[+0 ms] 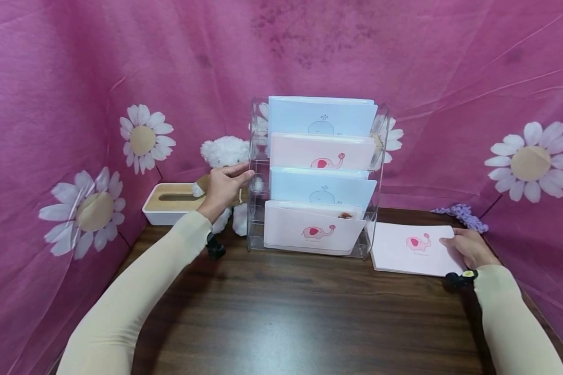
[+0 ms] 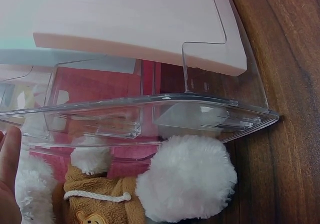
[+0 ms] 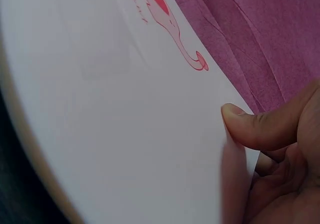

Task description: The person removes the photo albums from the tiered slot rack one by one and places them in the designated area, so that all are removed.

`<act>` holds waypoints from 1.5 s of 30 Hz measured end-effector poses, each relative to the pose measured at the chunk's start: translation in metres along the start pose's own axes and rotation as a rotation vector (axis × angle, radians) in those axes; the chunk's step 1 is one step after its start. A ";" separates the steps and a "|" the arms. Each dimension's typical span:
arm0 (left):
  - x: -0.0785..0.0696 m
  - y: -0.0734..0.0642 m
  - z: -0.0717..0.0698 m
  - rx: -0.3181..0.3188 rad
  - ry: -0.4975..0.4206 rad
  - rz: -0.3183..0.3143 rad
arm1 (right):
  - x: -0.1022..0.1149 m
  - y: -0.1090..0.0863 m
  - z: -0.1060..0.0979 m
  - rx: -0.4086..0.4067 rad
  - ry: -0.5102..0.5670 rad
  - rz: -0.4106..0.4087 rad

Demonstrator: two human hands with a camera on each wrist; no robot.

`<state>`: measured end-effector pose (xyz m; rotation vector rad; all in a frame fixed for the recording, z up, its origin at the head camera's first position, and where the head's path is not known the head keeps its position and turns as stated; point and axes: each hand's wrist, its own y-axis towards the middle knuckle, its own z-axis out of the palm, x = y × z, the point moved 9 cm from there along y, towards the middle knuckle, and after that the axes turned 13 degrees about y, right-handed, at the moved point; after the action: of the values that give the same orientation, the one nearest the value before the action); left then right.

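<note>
A clear tiered rack point(image 1: 375, 208) stands upright on the table, its tiers filled with pale blue whale-print notebooks point(image 1: 291, 117) and pale pink elephant-print notebooks point(image 1: 286, 229). My left hand point(image 1: 225, 190) rests its straight fingers against the rack's left side; in the left wrist view only a finger point(image 2: 9, 159) shows, beside the clear side panel. Right of the rack, a pink elephant-print notebook point(image 1: 394, 250) lies flat or nearly so. My right hand point(image 1: 471, 247) pinches its right edge, the thumb point(image 3: 255, 129) on top of the cover and the other fingers partly hidden below.
Behind my left forearm are a white plush bear point(image 1: 225, 151) in a brown top and a white tissue box point(image 1: 164, 217) with a wooden lid. Purple flowers point(image 1: 464, 214) lie at the back right. A pink flowered cloth point(image 1: 441, 62) surrounds the brown wooden table point(image 1: 272, 312).
</note>
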<state>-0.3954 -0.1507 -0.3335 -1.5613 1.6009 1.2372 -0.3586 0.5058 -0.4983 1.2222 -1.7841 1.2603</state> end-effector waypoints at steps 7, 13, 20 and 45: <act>0.000 0.001 0.000 -0.011 0.018 0.006 | 0.005 -0.004 -0.002 -0.073 -0.040 -0.039; 0.000 0.001 0.000 -0.020 0.012 0.011 | 0.012 -0.010 -0.006 -0.183 -0.131 -0.091; 0.001 0.000 0.002 -0.004 -0.031 0.002 | 0.016 -0.012 -0.009 -0.272 -0.242 -0.065; 0.001 0.001 0.000 -0.012 -0.018 0.016 | 0.078 -0.040 -0.026 -0.491 0.053 -0.210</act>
<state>-0.3967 -0.1511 -0.3337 -1.5428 1.6008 1.2679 -0.3506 0.4997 -0.4077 1.0441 -1.7356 0.6740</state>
